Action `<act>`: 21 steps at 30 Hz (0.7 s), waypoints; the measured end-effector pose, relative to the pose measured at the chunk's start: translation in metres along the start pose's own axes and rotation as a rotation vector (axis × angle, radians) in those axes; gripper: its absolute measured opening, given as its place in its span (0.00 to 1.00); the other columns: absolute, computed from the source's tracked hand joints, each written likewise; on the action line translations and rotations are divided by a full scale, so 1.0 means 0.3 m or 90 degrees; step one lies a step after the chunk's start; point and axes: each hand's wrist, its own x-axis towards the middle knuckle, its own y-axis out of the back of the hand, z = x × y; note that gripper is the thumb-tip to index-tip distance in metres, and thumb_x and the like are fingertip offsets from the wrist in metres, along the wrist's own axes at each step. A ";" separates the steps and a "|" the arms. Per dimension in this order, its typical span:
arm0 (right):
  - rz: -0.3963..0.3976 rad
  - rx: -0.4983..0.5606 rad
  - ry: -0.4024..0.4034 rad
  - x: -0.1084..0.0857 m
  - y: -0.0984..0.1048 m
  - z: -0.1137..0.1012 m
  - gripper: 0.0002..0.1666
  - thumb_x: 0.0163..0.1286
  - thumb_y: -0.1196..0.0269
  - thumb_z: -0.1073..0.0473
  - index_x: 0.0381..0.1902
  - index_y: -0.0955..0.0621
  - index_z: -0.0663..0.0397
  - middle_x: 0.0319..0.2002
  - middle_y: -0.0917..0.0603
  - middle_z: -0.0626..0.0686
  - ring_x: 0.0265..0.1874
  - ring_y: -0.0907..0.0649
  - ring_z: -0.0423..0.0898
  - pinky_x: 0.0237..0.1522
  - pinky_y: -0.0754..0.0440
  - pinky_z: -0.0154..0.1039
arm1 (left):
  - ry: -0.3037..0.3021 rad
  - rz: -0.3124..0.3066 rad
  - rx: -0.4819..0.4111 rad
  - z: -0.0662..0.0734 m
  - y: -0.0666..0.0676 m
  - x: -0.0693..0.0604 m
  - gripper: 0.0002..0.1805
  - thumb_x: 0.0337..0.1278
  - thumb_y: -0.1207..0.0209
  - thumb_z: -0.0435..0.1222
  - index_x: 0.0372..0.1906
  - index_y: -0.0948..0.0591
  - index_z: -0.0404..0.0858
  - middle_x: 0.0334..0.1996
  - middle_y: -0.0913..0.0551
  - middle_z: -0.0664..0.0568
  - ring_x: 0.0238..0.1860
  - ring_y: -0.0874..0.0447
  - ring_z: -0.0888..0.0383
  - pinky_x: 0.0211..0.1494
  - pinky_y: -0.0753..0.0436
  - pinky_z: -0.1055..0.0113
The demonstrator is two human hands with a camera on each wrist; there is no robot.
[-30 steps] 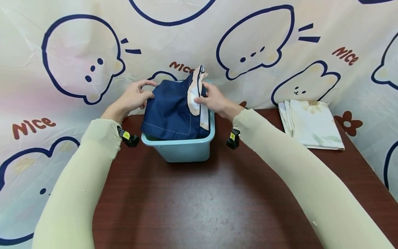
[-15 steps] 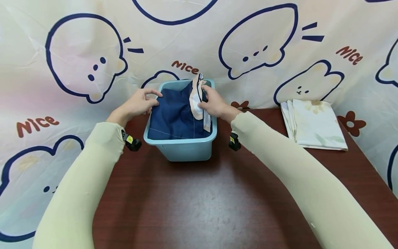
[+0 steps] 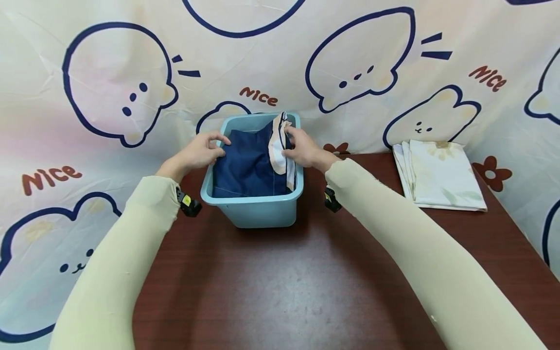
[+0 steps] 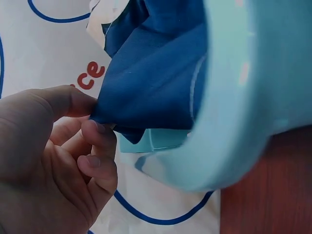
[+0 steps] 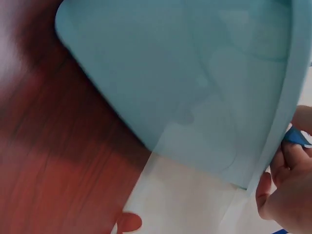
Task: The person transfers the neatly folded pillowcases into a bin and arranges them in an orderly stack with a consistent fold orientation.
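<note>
A dark blue cloth (image 3: 247, 163) with a cream and white patterned part (image 3: 277, 148) lies mostly inside a light blue bin (image 3: 262, 214). My left hand (image 3: 199, 151) pinches the cloth's left edge above the bin's rim; the left wrist view shows thumb and fingertips of that hand (image 4: 63, 151) on a corner of the blue cloth (image 4: 151, 73). At the bin's right side my right hand (image 3: 305, 148) pinches the patterned part. In the right wrist view, a bit of blue cloth (image 5: 296, 136) shows between the fingers of my right hand (image 5: 290, 180), beside the bin's rim (image 5: 287, 97).
A folded white cloth with a floral print (image 3: 444, 175) lies at the right on the dark brown table (image 3: 280, 282). Behind the bin hangs a backdrop printed with cartoon outlines (image 3: 245, 63).
Both hands have moved lower with the cloth, the left one also a little to the right. The blue cloth, which covered the bin's left and back rim, now sits inside it.
</note>
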 end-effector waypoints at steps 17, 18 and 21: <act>0.056 -0.187 0.019 0.008 -0.051 0.017 0.40 0.76 0.40 0.58 0.80 0.42 0.51 0.60 0.20 0.56 0.61 0.22 0.53 0.69 0.41 0.57 | -0.025 0.008 0.111 -0.039 -0.043 0.005 0.18 0.70 0.50 0.30 0.61 0.25 0.33 0.23 0.17 0.46 0.30 0.22 0.53 0.45 0.25 0.60; 0.058 -0.196 0.020 0.008 -0.053 0.016 0.40 0.75 0.40 0.57 0.80 0.42 0.50 0.59 0.20 0.56 0.60 0.22 0.53 0.68 0.40 0.57 | -0.026 0.011 0.123 -0.038 -0.046 0.005 0.18 0.70 0.50 0.31 0.61 0.25 0.33 0.27 0.14 0.42 0.32 0.21 0.52 0.47 0.25 0.59; 0.062 -0.212 0.020 0.009 -0.057 0.018 0.40 0.75 0.40 0.57 0.80 0.42 0.50 0.57 0.20 0.55 0.58 0.22 0.53 0.66 0.38 0.55 | -0.024 0.011 0.147 -0.038 -0.053 0.006 0.18 0.70 0.50 0.31 0.61 0.25 0.33 0.38 0.12 0.36 0.37 0.19 0.48 0.50 0.23 0.55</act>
